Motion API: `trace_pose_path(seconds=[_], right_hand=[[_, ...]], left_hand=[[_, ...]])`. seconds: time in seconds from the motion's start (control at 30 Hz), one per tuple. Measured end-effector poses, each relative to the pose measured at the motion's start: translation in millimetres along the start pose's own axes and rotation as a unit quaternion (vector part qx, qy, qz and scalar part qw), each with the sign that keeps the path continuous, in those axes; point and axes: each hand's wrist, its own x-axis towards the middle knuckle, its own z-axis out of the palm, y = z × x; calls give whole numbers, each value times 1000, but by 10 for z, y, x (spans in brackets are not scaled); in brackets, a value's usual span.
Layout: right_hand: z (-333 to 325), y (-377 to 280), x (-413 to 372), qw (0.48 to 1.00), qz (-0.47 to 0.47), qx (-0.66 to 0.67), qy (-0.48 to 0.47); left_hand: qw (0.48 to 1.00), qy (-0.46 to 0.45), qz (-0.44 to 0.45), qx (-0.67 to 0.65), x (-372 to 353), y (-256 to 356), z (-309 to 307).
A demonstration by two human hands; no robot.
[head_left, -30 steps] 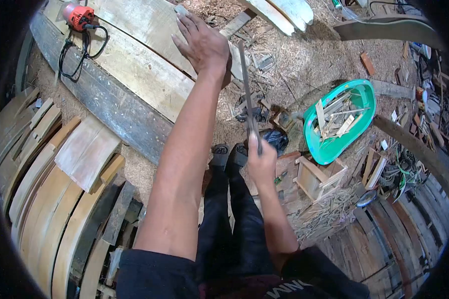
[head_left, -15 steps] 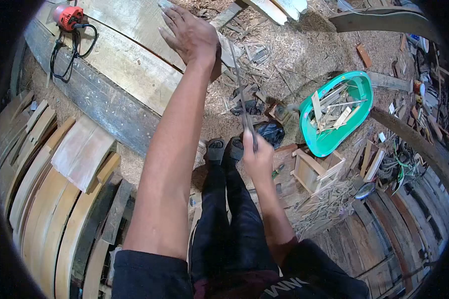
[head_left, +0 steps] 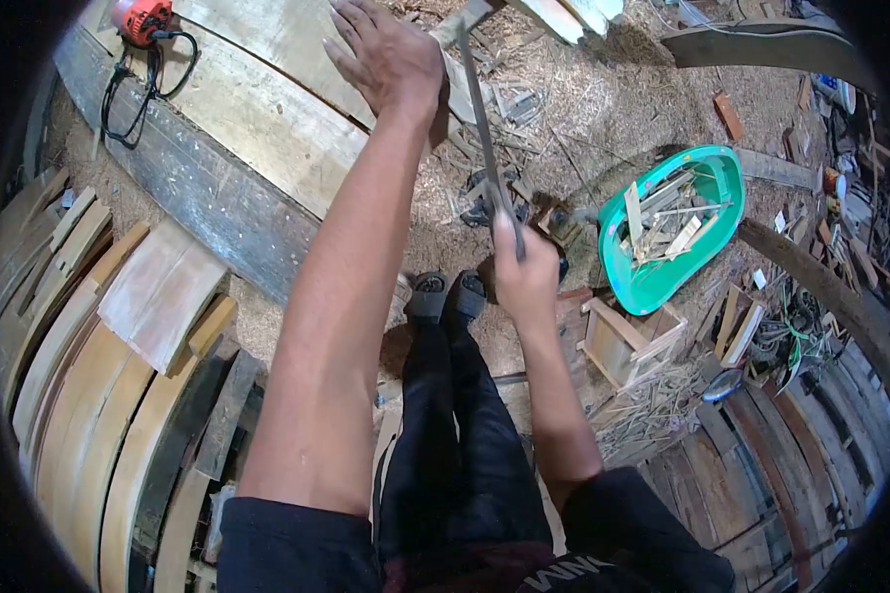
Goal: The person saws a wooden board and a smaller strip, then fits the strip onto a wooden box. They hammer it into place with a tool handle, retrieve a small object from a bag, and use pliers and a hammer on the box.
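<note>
Head camera view shows the person's bare left hand point(head_left: 396, 64) at about 11 o'clock, laid over the end of a long, pale, flat wooden board point(head_left: 257, 109), and the right hand point(head_left: 529, 272) close to the centre, toward 2 o'clock, wrapped round a long, narrow, dark grey blade-like tool point(head_left: 483, 124). The step in hand looks like a steadying left hand and a working right: the tool points up toward 12 o'clock, its far end just beside the left hand but apart from it. As a judgement, the next move calls for a steady left hand, with its fingers clear of the tool. The right grip is closed firmly on the tool's near end, thumb along it. The left fingers are stretched out and slightly parted; the palm side is hidden, so whether they press or grasp anything cannot be told, nor whether the tool's far end touches wood. Near 10 o'clock, a red power tool point(head_left: 146, 18) with a black cable point(head_left: 148, 94) lies beside the board. Between 2 and 3 o'clock stands a green plastic tub point(head_left: 635, 294) holding pale wood offcuts point(head_left: 674, 222).
</note>
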Motion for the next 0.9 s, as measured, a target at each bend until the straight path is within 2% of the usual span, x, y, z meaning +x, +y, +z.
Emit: trace_pose_path(seconds=[0.07, 0.17, 0.23, 0.33, 0.4, 0.5, 0.6, 0.63, 0.67, 0.73, 0.8, 0.87, 0.9], right_hand=[[74, 65, -5, 999, -29, 26, 20], [47, 322, -581, 998, 1, 39, 53], [-6, 352, -475, 999, 12, 24, 25], [3, 266, -171, 1000, 20, 23, -2], [42, 157, -109, 998, 20, 57, 1], [32, 271, -458, 998, -7, 30, 46], [-34, 239, -299, 999, 5, 42, 28], [-81, 142, -132, 999, 42, -9, -15], [-35, 30, -19, 999, 38, 5, -5], [28, 143, -203, 1000, -14, 12, 22], [63, 285, -491, 998, 6, 42, 37], [17, 378, -617, 999, 25, 18, 27], [32, 266, -542, 998, 42, -34, 33]], left_hand=[[1000, -4, 0, -23, 13, 9, -11], [1000, -6, 3, -27, 9, -2, -16], [1000, -5, 4, -25, -3, 2, -23], [997, -50, -62, 0, 8, 28, 18], [997, -56, -56, 15, -28, -4, 37], [997, -39, -58, 14, 14, 13, 85], [997, -50, -52, 24, 11, 14, 67], [997, -51, -54, 26, 20, 24, 40], [996, -57, -54, 29, -37, -3, 28], [997, -58, -45, 26, 7, 14, 39], [998, -34, -49, 9, 46, 48, 6], [998, -36, -56, -4, 0, 61, -13], [998, -30, -42, 34, -12, 32, 56]])
